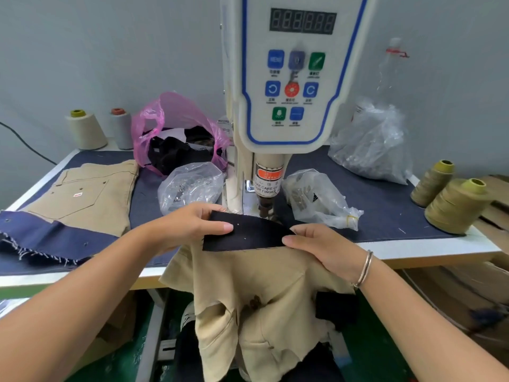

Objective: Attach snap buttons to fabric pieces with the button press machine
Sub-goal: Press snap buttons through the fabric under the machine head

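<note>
Your left hand [190, 226] and right hand [325, 248] pinch a black fabric piece [245, 232] by its ends, fingers curled on it, just before the button press machine [278, 106]. Clear bags [190, 188] of what look like snaps flank the press; tan fabric [248, 299] hangs off the desk [385, 252].

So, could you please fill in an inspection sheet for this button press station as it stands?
Surface: table covered with dark blue cloth.
Job's things: black fabric piece held just before the press head; tan garment hangs off the edge.
Clutter: pink bag, clear bags, thread cones, folded tan garment.
Grippers: left hand and right hand pinch the black piece.
Cables: black cable on the left wall.
Surroundings: cardboard at right.
</note>
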`<control>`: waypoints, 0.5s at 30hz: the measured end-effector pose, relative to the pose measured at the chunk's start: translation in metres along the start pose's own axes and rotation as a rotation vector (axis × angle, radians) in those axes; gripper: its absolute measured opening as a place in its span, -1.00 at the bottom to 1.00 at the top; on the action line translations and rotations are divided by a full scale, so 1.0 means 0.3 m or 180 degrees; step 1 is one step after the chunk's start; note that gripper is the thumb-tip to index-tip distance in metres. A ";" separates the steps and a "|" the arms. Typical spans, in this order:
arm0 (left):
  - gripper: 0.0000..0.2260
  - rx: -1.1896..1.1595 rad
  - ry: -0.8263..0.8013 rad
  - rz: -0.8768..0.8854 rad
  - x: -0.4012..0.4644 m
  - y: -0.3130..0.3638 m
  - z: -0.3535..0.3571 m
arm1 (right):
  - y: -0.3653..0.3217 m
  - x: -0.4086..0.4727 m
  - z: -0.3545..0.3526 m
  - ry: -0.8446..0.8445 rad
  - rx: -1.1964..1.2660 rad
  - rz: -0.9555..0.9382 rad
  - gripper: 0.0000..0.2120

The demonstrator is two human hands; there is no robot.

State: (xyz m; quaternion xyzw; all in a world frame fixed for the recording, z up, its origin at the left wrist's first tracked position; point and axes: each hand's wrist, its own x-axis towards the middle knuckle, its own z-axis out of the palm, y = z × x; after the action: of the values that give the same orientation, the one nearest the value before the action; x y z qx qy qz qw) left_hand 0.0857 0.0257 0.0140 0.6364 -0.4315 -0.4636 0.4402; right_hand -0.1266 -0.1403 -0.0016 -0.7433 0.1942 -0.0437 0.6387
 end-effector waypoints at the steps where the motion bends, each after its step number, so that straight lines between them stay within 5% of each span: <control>1: -0.90 0.0010 -0.0032 -0.0015 0.001 -0.007 0.000 | 0.008 0.008 -0.004 0.0002 0.0206 0.0005 -0.66; 5: -0.94 -0.0033 -0.0040 -0.0106 0.001 -0.052 -0.001 | 0.053 0.034 0.009 -0.0057 0.0922 0.0048 -0.92; 11: -0.85 -0.0532 0.0264 -0.0161 -0.004 -0.111 -0.005 | 0.076 0.082 0.030 0.0115 0.1342 -0.0098 -0.73; 15: -0.72 -0.0797 0.0538 -0.0151 0.018 -0.120 0.014 | 0.075 0.115 0.024 0.0166 0.1782 -0.0097 -0.85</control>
State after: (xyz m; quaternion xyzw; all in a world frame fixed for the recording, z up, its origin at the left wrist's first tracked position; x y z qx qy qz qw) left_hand 0.0878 0.0285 -0.0224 0.6233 -0.3165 -0.4688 0.5399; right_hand -0.0977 -0.1481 -0.0310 -0.5394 0.1798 -0.1244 0.8132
